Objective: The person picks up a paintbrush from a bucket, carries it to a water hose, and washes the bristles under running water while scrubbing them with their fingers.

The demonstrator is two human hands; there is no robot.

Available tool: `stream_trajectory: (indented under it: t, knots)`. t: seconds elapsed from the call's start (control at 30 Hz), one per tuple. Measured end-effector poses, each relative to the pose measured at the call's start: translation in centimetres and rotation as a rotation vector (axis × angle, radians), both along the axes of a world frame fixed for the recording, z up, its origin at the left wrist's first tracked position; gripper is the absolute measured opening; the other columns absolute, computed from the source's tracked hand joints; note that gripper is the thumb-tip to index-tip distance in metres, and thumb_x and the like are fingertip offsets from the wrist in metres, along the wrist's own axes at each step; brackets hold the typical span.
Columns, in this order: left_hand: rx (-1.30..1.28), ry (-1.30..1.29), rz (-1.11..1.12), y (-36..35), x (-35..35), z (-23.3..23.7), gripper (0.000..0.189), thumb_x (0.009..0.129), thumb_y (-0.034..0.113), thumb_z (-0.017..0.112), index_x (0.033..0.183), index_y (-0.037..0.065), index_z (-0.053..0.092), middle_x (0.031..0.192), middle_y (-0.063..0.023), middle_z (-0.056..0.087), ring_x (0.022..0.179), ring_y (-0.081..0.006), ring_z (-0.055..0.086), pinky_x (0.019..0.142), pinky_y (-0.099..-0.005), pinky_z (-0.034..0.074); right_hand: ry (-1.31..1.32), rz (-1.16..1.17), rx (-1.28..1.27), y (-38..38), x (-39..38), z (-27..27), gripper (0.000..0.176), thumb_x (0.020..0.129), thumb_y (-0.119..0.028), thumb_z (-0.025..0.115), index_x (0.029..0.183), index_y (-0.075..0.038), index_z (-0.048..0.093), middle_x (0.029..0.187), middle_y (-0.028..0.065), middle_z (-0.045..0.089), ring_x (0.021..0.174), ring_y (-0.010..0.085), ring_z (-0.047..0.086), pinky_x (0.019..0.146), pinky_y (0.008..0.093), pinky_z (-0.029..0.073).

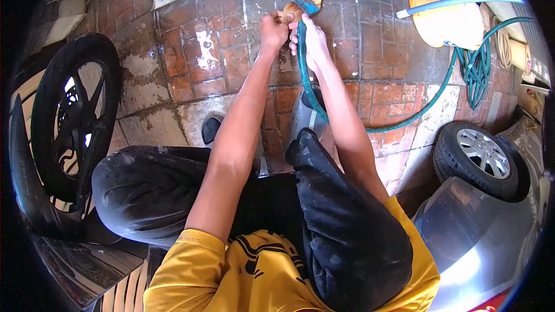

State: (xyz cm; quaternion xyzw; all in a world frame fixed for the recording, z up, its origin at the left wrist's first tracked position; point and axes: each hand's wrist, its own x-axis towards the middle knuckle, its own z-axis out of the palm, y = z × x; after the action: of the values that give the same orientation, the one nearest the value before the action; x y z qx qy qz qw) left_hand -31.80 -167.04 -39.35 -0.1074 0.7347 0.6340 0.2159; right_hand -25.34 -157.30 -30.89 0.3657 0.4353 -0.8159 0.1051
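Observation:
Both arms reach forward over the paved floor. My left hand [274, 32] is closed at the pale bristles of a paintbrush [307, 4], its fingers pressed against them. The brush has a blue-stained band and a worn yellow handle slanting up and to the right. Beside it, my right hand [314, 40] is closed around a green hose [303, 60] near its end, which sits right at the bristles. From there the hose curves down past my right knee and off to the right. The hose's very tip is hidden by the fingers.
A motorcycle wheel [40, 121] stands at the left. On the right are a car wheel [484, 153] and a grey car body [480, 225]. A yellowish bucket [445, 23], a light blue pipe [462, 1] and coiled hose [477, 78] occupy the upper right. The brick floor [202, 49] has wet patches.

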Motion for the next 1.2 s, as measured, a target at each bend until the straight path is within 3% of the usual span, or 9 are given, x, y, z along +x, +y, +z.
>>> stream_trajectory:
  t: [0.03,0.17,0.27,0.57,0.87,0.97,1.1,1.13,1.2]
  knots:
    - [0.021,0.016,-0.002,0.1,0.0,-0.3,0.024,0.094,0.022,0.073,0.095,-0.001,0.073,0.075,-0.0116,0.073,0.064,-0.0159,0.066,0.066,-0.0358,0.053,-0.006,-0.020,-0.057,0.3,-0.2,-0.3,0.042,0.104,-0.045,0.047,0.091,-0.007,0.058,0.060,0.0005,0.050,0.046,0.0132,0.049,0.043,0.0297,0.041]
    - [0.050,-0.073,-0.069,0.0,0.1,0.1,0.025,0.094,0.024,0.073,0.093,-0.002,0.073,0.075,-0.0120,0.073,0.066,-0.0152,0.067,0.066,-0.0353,0.053,-0.039,0.007,-0.181,1.1,-0.6,-0.7,0.037,0.102,-0.043,0.048,0.082,-0.012,0.053,0.056,-0.0023,0.045,0.042,0.0103,0.042,0.040,0.0270,0.035]
    - [-0.081,0.027,-0.095,0.3,0.2,0.6,0.020,0.094,0.017,0.069,0.096,-0.003,0.073,0.075,-0.0101,0.072,0.067,-0.0144,0.066,0.066,-0.0329,0.052,-0.034,0.040,-0.192,0.8,-0.8,-0.5,0.034,0.102,-0.038,0.046,0.081,-0.012,0.051,0.057,-0.0047,0.041,0.041,0.0069,0.037,0.038,0.0236,0.031]
    - [0.156,-0.158,-0.047,-0.3,-0.9,1.3,0.017,0.089,0.002,0.060,0.101,-0.004,0.071,0.073,-0.0054,0.068,0.060,-0.0121,0.061,0.058,-0.0296,0.049,-0.052,0.142,-0.208,0.2,-1.2,-1.3,0.033,0.102,-0.038,0.045,0.078,-0.014,0.048,0.055,-0.0066,0.038,0.039,0.0052,0.033,0.035,0.0229,0.027]
    - [0.207,-0.207,-0.004,0.0,-0.8,3.7,0.012,0.096,0.010,0.058,0.091,0.001,0.065,0.065,-0.0010,0.058,0.050,-0.0110,0.051,0.045,-0.0286,0.041,-0.051,0.117,-0.159,-0.2,-0.6,-2.1,0.034,0.101,-0.039,0.047,0.078,-0.014,0.050,0.056,-0.0043,0.043,0.041,0.0082,0.039,0.039,0.0259,0.033]
    - [0.282,-0.286,0.004,-0.1,-0.1,4.1,0.015,0.095,0.009,0.058,0.105,-0.002,0.061,0.063,-0.0042,0.057,0.045,-0.0141,0.052,0.039,-0.0316,0.042,-0.029,0.044,-0.026,-0.1,-0.9,-2.3,0.035,0.101,-0.038,0.048,0.078,-0.012,0.053,0.056,-0.0003,0.048,0.044,0.0134,0.046,0.042,0.0299,0.040]
    - [0.481,-0.374,0.079,1.0,1.2,4.6,0.023,0.105,0.026,0.047,0.099,0.005,0.053,0.060,-0.0037,0.055,0.040,-0.0145,0.048,0.034,-0.0311,0.037,0.037,0.013,0.064,1.2,-1.2,-2.2,0.036,0.098,-0.037,0.053,0.074,-0.010,0.056,0.056,0.0012,0.050,0.044,0.0151,0.049,0.042,0.0310,0.041]
    - [0.448,-0.361,0.137,1.6,2.0,6.0,0.035,0.107,0.030,0.042,0.080,0.011,0.054,0.061,-0.0005,0.052,0.047,-0.0132,0.046,0.043,-0.0294,0.038,0.031,0.032,0.070,1.5,-1.5,-1.8,0.036,0.098,-0.037,0.054,0.074,-0.010,0.056,0.055,0.0002,0.049,0.044,0.0138,0.048,0.041,0.0301,0.040]
    - [0.378,-0.280,0.249,3.0,3.7,5.4,0.039,0.108,0.037,0.040,0.081,0.014,0.054,0.066,0.0003,0.054,0.053,-0.0119,0.046,0.051,-0.0277,0.038,0.041,0.035,0.107,1.7,-2.3,-0.9,0.036,0.097,-0.038,0.057,0.073,-0.011,0.057,0.054,-0.0023,0.047,0.044,0.0112,0.045,0.042,0.0279,0.037]
